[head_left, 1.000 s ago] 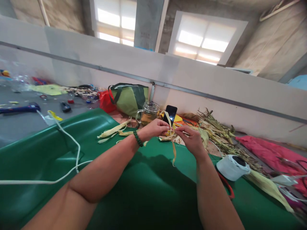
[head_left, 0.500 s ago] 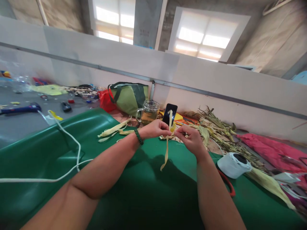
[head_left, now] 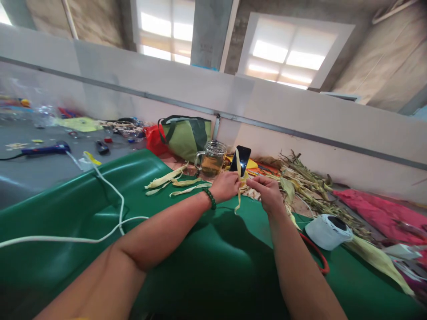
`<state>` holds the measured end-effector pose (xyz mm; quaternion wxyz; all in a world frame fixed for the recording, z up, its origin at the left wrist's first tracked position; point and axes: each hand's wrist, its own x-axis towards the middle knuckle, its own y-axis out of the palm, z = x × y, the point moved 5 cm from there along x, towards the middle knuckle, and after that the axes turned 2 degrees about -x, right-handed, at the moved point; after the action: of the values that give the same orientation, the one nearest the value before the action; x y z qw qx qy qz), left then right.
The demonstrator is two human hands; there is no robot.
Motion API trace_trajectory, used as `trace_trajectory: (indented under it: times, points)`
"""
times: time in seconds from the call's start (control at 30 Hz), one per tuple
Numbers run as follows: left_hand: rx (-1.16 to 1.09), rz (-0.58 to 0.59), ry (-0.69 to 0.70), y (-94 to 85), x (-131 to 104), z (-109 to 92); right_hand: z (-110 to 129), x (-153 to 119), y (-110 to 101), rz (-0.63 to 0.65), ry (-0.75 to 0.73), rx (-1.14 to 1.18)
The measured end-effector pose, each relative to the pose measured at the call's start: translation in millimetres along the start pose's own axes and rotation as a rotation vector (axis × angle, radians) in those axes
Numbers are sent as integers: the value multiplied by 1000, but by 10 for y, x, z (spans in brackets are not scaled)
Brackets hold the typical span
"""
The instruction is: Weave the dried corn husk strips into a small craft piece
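My left hand (head_left: 226,186), with a green bead bracelet at the wrist, is closed on a pale strip of corn husk (head_left: 238,161). One end of the strip rises in front of the phone (head_left: 244,156), and the other dangles below my fingers. Close on its right, my right hand (head_left: 267,189) is pinched shut, thumb against forefinger; whatever lies between those fingertips is too small to make out. More corn husk pieces (head_left: 167,177) lie on the green mat (head_left: 207,253) left of my hands. A glass mug (head_left: 213,159) of amber liquid stands behind them.
A white roll (head_left: 328,232) and red-handled tool (head_left: 316,253) lie at right, before dried plant stalks (head_left: 307,186) and pink cloth (head_left: 373,209). A white cable (head_left: 83,240) crosses the mat at left. Behind stands a green bag (head_left: 187,138); a blue tool (head_left: 46,149) lies far left.
My left hand has turned, its back now more toward me, and the strip's hanging end looks shorter. My fingertips have moved slightly apart. The whole view has shifted a little.
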<state>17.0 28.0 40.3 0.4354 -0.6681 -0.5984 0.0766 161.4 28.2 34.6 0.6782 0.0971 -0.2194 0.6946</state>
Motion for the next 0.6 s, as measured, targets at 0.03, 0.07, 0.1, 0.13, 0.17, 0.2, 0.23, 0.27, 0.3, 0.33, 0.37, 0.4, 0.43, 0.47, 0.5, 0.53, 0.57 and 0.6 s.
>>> trace_trajectory:
  times: [0.03, 0.07, 0.1, 0.13, 0.17, 0.2, 0.23, 0.27, 0.3, 0.33, 0.37, 0.4, 0.43, 0.47, 0.5, 0.53, 0.57, 0.6]
  points:
    - [-138, 24, -28, 8, 13, 23, -37, 11, -12, -29, 43, 111]
    - [-309, 71, -56, 26, 26, 44, -70, 23, -25, -49, 85, 231]
    - [-492, 134, -81, 49, 35, 61, -94, 35, -39, -60, 120, 351]
    - [-662, 201, -104, 72, 41, 74, -108, 47, -53, -63, 148, 461]
    - [-802, 255, -121, 86, 43, 85, -111, 57, -66, -61, 166, 555]
    - [-902, 296, -143, 94, 41, 100, -107, 64, -81, -60, 175, 629]
    - [-979, 337, -172, 105, 33, 116, -98, 69, -93, -59, 180, 679]
    - [-1034, 387, -201, 120, 19, 127, -88, 71, -103, -58, 181, 706]
    - [-1071, 452, -224, 142, -1, 127, -74, 70, -107, -49, 176, 717]
    - [-1094, 513, -240, 161, -23, 121, -57, 67, -106, -33, 160, 713]
    - [-1107, 557, -246, 174, -39, 113, -40, 63, -101, -13, 137, 692]
    - [-1115, 567, -245, 176, -43, 109, -24, 58, -94, 1, 107, 651]
    - [-1122, 535, -245, 166, -33, 116, -12, 51, -90, 4, 72, 579]
    - [-1131, 467, -249, 143, -11, 136, -4, 43, -83, -3, 37, 470]
    - [-1142, 381, -255, 113, 17, 166, -1, 35, -68, -5, 9, 324]
    - [-1150, 298, -260, 79, 46, 199, 0, 28, -41, 4, -17, 152]
    - [-1150, 236, -260, 48, 72, 231, -1, 22, 0, 31, -44, -23]
    - [-1141, 199, -255, 22, 95, 257, -3, 18, 51, 73, -75, -180]
